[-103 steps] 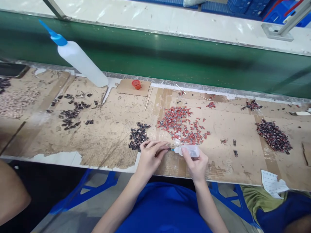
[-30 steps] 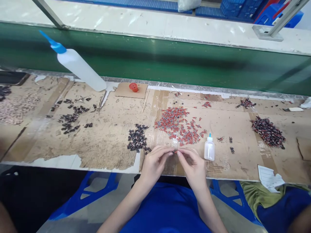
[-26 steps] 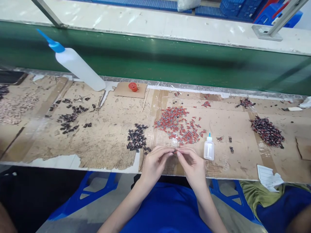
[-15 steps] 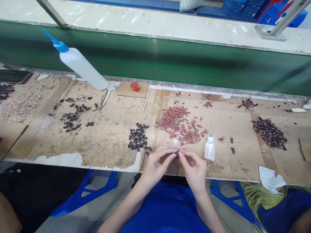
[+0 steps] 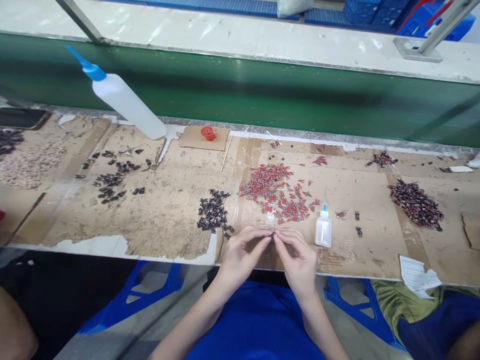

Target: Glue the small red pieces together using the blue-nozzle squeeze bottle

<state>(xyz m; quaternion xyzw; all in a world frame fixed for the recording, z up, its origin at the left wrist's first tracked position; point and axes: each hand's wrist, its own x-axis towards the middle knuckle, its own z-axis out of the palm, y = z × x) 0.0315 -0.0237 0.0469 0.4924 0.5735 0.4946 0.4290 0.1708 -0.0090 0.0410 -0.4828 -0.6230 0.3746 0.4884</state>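
My left hand (image 5: 242, 252) and my right hand (image 5: 298, 257) meet fingertip to fingertip over the table's front edge. Thumbs and forefingers pinch a tiny dark part (image 5: 272, 235), mostly covered by the fingers, so its kind is unclear. Just beyond lies a spread pile of small red parts with metal ends (image 5: 268, 180). Left of my hands is a heap of small black parts (image 5: 213, 212). A small clear squeeze bottle (image 5: 323, 231) with a blue needle tip stands upright near my right hand.
A large white bottle (image 5: 127, 105) with a blue nozzle leans at the back left. A red cup (image 5: 207, 133) sits on a cardboard piece. A dark red-black heap (image 5: 416, 205) lies right, more black parts (image 5: 114, 180) left. People sit at both sides, near blue stools (image 5: 138, 300).
My hands stay together in the same pinch, with only a very slight shift of the fingers. Nothing on the table has visibly moved.
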